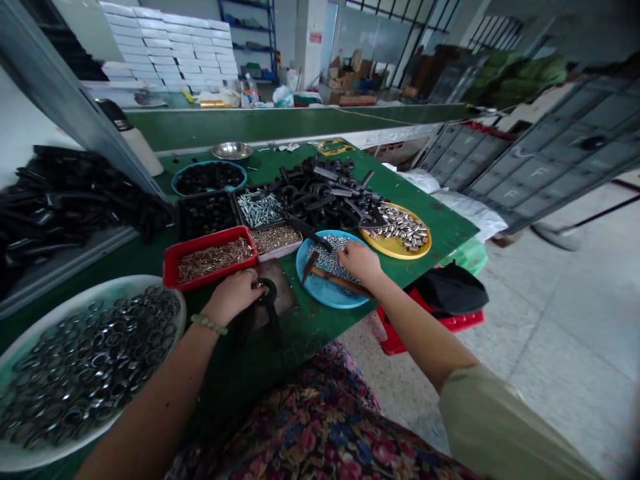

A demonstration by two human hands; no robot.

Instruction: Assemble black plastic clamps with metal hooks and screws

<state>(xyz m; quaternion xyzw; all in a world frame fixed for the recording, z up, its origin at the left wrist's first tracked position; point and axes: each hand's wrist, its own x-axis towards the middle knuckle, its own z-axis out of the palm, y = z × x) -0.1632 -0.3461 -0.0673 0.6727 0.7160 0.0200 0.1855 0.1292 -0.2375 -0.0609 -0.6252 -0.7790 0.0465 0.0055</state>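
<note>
Black part at left fingers — blue plate under right fingers

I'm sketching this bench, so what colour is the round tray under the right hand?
The round tray is light blue, seen best in the head view.

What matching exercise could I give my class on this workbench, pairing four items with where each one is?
Column one
1. Wooden-handled hammer
2. Metal rings
3. Left hand
4. Copper-coloured pins

Column two
A. In the red tray
B. At the black ring-ended part
C. In the large white basin
D. Lying over the round blue tray

Right pairs: 1-D, 2-C, 3-B, 4-A
</note>
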